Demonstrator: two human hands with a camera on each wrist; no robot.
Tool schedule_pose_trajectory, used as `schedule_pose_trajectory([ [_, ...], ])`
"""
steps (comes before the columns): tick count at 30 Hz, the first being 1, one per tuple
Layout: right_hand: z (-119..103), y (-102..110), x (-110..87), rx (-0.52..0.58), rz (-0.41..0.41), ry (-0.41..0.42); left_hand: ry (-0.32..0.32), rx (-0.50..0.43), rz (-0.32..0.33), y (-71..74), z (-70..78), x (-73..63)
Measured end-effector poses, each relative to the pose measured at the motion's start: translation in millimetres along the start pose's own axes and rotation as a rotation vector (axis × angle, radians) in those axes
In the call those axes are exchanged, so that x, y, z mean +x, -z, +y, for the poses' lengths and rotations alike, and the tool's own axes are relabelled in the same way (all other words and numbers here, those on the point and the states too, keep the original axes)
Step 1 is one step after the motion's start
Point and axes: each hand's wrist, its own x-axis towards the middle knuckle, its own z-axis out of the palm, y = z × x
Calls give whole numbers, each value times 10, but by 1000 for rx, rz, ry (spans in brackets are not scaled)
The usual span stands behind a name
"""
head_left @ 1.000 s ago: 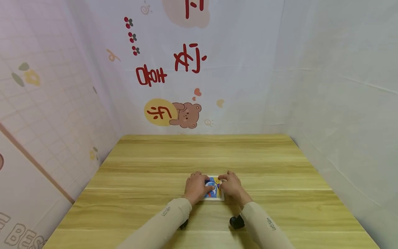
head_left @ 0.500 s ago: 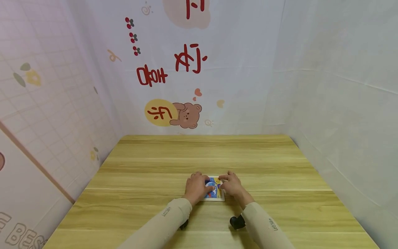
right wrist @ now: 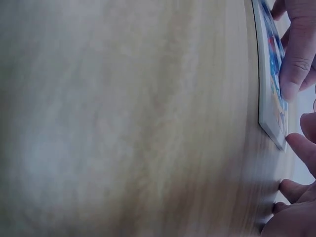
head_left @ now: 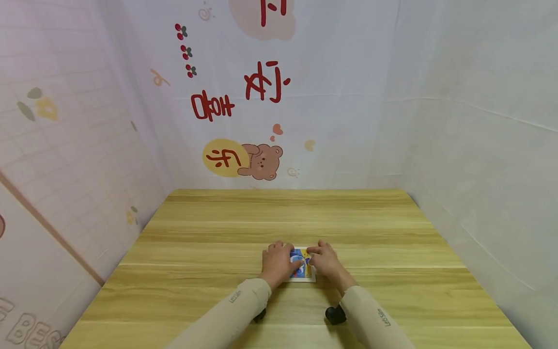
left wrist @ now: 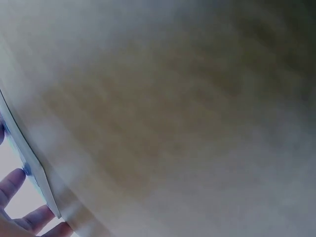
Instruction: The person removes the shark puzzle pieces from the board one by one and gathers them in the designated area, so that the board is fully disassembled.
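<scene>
A small flat picture board (head_left: 307,273) with a white border and blue, yellow and red print lies on the table. My left hand (head_left: 276,264) rests over its left side. The thumb lies on the picture, and the other fingers reach past the left edge. From the right comes my right hand (head_left: 324,261), its index finger and thumb at the picture's upper right. In the right wrist view the board (right wrist: 271,79) shows as a thin slab, the left thumb (right wrist: 295,64) pressing its face. Right-hand fingers (right wrist: 301,148) touch its corner, others rest on the table.
The wood-grain table (head_left: 209,232) extends around the board. Behind it hangs a white cloth with red characters and a printed bear (head_left: 263,162). Pale cloths close off both sides. Black wrist cameras (head_left: 335,315) sit under the cuffs.
Both hands and the board have shifted very slightly to the right. The right thumb and index finger have moved a little at the picture's right side; the left thumb stays on it.
</scene>
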Motion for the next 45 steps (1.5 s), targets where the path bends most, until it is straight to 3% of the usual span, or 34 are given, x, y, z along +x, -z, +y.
schedule_pose_trajectory([
  [5, -19, 10, -23, 21, -13, -9, 8, 23, -10, -1, 2, -1],
  [13, -34, -2, -37, -61, 11, 36, 14, -6, -27, 36, 15, -8],
  [20, -3, -23, -16, -60, 4, 20, 23, -1, -41, 10, 9, 4],
  [25, 3, -27, -10, -100, 22, 52, 28, -1, -51, 25, 19, 0],
  [38, -55, -3, -25, -150, -29, 47, 18, -14, -43, 60, 31, -22],
  [45, -116, 19, -2, -48, -53, -33, 11, -30, -33, 37, 17, -22],
])
